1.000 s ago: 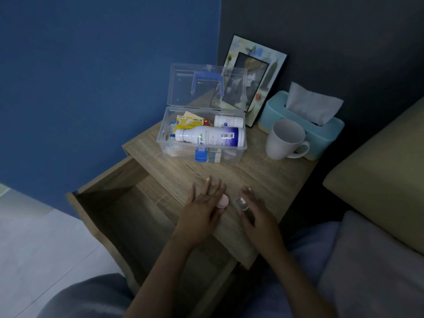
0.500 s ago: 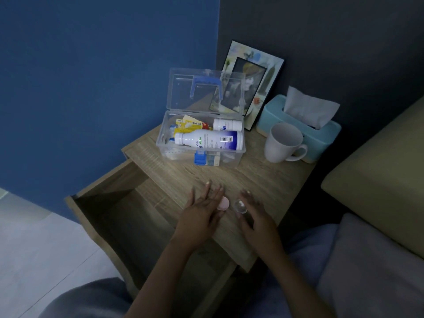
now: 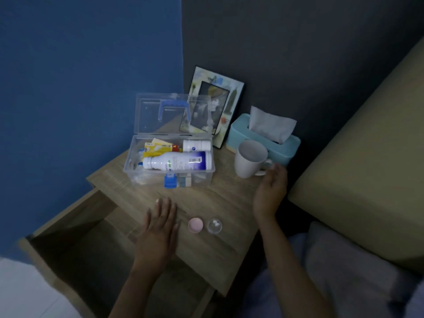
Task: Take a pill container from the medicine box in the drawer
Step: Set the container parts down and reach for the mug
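Two small round pieces lie on the near part of the nightstand top (image 3: 206, 203): a clear pill container (image 3: 214, 225) with white pills inside, and just to its left, apart from it, a pink lid (image 3: 195, 225). The container is already out of the medicine box (image 3: 169, 166), which stands open farther back with bottles lying lengthwise in it, while the drawer (image 3: 75, 244) gapes open at the near left. The left hand (image 3: 159, 228) lies flat and empty on the wood, just left of the lid, so it is the nearer hand; the container lies to its right, beyond the lid. The right hand (image 3: 270, 193), loosely spread and gripping nothing, hovers by the handle of the white mug (image 3: 250, 158), well away at the far right.
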`<state>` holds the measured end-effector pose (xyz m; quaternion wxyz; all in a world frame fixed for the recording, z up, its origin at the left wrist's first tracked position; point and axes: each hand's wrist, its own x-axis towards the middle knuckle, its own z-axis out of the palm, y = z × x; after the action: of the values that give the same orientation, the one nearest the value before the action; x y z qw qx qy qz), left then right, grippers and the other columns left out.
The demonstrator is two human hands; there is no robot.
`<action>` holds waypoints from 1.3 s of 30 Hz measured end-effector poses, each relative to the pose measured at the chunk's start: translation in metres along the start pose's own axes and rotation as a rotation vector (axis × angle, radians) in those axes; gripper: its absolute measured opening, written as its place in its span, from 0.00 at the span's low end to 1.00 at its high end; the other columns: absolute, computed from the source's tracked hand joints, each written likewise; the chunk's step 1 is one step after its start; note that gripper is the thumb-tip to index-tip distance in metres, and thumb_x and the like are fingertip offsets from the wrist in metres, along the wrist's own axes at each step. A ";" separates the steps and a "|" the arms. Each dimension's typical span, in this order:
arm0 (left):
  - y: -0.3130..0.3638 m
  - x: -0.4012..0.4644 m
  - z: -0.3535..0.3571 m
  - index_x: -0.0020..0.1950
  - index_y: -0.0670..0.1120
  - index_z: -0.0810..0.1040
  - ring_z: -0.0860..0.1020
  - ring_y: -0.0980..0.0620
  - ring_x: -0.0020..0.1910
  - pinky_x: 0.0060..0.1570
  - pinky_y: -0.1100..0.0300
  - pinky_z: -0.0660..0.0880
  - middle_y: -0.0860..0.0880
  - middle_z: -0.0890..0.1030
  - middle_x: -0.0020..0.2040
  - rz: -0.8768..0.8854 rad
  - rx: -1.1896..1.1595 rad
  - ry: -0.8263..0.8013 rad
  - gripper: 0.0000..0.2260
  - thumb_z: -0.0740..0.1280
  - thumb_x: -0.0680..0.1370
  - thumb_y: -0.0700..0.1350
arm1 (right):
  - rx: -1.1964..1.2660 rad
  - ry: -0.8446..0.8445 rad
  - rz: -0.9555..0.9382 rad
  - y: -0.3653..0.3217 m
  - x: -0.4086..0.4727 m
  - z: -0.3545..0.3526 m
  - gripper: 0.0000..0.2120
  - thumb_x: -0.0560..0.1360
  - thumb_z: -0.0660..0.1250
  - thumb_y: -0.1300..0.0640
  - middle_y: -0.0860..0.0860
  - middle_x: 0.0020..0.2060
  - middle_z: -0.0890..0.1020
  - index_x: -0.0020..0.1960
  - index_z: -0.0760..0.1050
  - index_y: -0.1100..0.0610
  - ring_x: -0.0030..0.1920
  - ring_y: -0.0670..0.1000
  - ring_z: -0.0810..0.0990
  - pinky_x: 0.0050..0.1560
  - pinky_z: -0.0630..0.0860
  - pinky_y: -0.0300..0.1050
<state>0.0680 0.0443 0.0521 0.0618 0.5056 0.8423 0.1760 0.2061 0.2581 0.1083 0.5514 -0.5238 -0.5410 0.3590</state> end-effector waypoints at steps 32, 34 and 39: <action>0.003 -0.004 0.000 0.78 0.45 0.59 0.52 0.47 0.79 0.76 0.51 0.50 0.48 0.56 0.79 -0.008 0.045 -0.014 0.28 0.42 0.79 0.54 | -0.124 -0.051 0.035 0.015 -0.041 -0.023 0.18 0.82 0.57 0.56 0.61 0.38 0.78 0.45 0.74 0.70 0.40 0.51 0.75 0.36 0.63 0.38; 0.002 -0.004 0.003 0.78 0.47 0.56 0.49 0.48 0.79 0.76 0.52 0.47 0.49 0.53 0.80 -0.019 0.056 -0.024 0.26 0.44 0.81 0.53 | -0.133 -0.065 0.033 0.016 -0.050 -0.028 0.17 0.82 0.57 0.57 0.57 0.36 0.77 0.44 0.74 0.70 0.39 0.51 0.74 0.37 0.63 0.38; 0.000 -0.003 0.007 0.79 0.48 0.54 0.48 0.49 0.80 0.76 0.53 0.45 0.50 0.51 0.80 -0.030 0.055 -0.018 0.24 0.51 0.83 0.50 | -0.135 -0.083 0.037 0.015 -0.059 -0.030 0.16 0.82 0.57 0.57 0.57 0.35 0.76 0.42 0.73 0.67 0.38 0.51 0.74 0.35 0.62 0.36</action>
<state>0.0713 0.0436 0.0454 0.0580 0.4961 0.8537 0.1474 0.2290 0.1981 0.0848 0.4851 -0.5547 -0.5765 0.3531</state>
